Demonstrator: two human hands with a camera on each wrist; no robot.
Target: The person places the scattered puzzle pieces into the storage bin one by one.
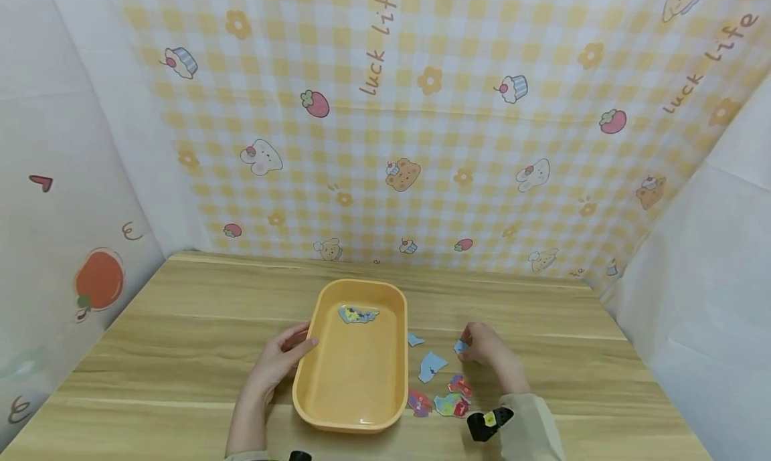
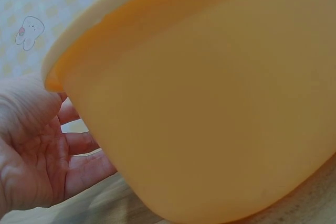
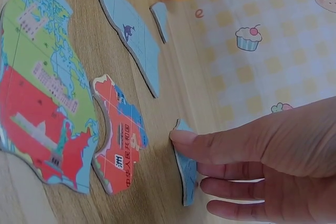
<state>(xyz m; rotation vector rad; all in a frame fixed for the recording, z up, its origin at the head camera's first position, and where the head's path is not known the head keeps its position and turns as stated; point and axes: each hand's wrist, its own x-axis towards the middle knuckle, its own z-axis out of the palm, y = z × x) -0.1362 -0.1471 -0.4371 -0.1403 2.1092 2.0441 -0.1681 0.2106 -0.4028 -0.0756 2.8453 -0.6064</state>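
My left hand (image 1: 279,360) grips the left side of a yellow plastic tray (image 1: 352,422), thumb over the rim and fingers along the outer wall. In the left wrist view the fingers (image 2: 86,174) lie against that wall. On the right, my right hand (image 1: 486,348) pinches a small light-blue map puzzle piece (image 3: 186,169), its thumb on the near edge. That piece is at the table surface; whether it is lifted, I cannot tell. One blue and yellow puzzle piece (image 1: 358,314) lies inside the tray near its far end.
Between tray and right hand lie a blue piece with an orca (image 3: 128,32), a small blue piece (image 3: 159,20), a red piece (image 3: 119,135), a green and red piece (image 3: 47,87) and a red-purple piece (image 1: 419,403). A checked cloth (image 1: 373,133) hangs behind the wooden table (image 1: 199,327).
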